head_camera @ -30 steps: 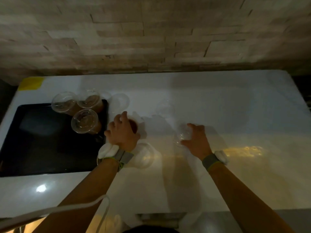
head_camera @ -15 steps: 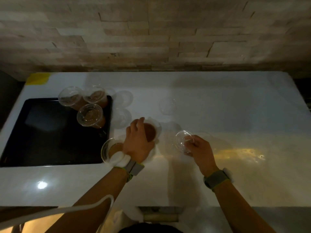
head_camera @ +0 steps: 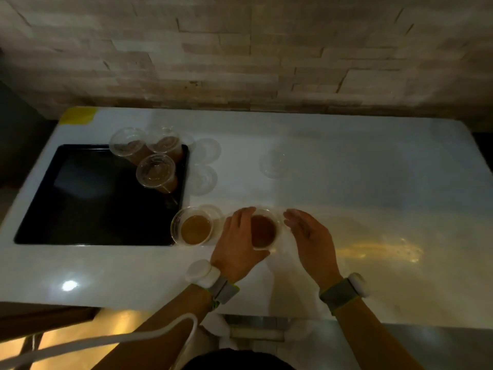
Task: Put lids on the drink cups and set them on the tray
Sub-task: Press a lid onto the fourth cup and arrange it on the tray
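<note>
My left hand (head_camera: 236,243) grips the left side of an open clear cup of brown drink (head_camera: 262,232) standing on the white counter. My right hand (head_camera: 310,236) is at the cup's right rim, its fingers on a clear lid (head_camera: 280,218) that shows only faintly over the cup. A second open cup of drink (head_camera: 193,229) stands just left of my left hand, by the front right corner of the black tray (head_camera: 93,204). Three lidded cups (head_camera: 156,170) stand together at the tray's back right corner.
Loose clear lids lie on the counter: two right of the tray (head_camera: 209,150) (head_camera: 202,180) and one farther right (head_camera: 272,164). A brick wall (head_camera: 240,62) runs behind the counter. Yellow tape (head_camera: 78,116) marks the back left corner. A white cable (head_camera: 106,340) hangs at lower left.
My left hand pulled the cup toward me and to the right. My right hand brought the lid from the counter over to the cup's rim. The second open cup came into sight.
</note>
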Demonstrator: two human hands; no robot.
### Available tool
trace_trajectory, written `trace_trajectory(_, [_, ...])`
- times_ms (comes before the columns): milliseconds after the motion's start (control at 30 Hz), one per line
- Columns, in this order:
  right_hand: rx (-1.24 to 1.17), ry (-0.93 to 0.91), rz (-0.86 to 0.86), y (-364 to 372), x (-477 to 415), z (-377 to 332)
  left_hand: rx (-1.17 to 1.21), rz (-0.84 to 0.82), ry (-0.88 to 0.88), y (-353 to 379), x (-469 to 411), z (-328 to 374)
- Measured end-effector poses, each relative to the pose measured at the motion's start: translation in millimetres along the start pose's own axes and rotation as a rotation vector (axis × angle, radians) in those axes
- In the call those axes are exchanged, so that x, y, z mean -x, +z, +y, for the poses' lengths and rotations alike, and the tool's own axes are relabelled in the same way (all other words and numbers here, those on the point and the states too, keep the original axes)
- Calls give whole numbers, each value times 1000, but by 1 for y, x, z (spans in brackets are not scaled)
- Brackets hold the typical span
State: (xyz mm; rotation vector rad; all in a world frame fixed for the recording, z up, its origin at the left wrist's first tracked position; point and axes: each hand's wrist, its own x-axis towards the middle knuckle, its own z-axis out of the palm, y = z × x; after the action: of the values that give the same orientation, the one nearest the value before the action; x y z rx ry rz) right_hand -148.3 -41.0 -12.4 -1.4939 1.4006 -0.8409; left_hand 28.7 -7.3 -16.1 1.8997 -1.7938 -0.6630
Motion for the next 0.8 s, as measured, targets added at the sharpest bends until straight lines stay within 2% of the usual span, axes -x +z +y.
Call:
trace_trajectory(100, [102,-98,-16,9,9,-4,73,-37,4,5,11,0])
trace_trajectory(200, [173,-150,-130,18,20,-2,142,-47,-20,6,23,-2])
trace_trajectory(267, [371,-298,-152,21,25,5,236,-63,-45,4,31,-4])
trace_trajectory(367, [619,-511,-195,25,30,13,531,-93,-159,-4,41,-5])
trace_trajectory(467, [716,-522,-282,31,40,20,641,-81,-208,-15,46,-5])
trace_trajectory(600, [759,-457,-335,33,46,24,585,-43,-195,-19,45,-3])
trace_trajectory(800, [642,-381,-288,34,43,26,438,-60,-70,-12,42,-8])
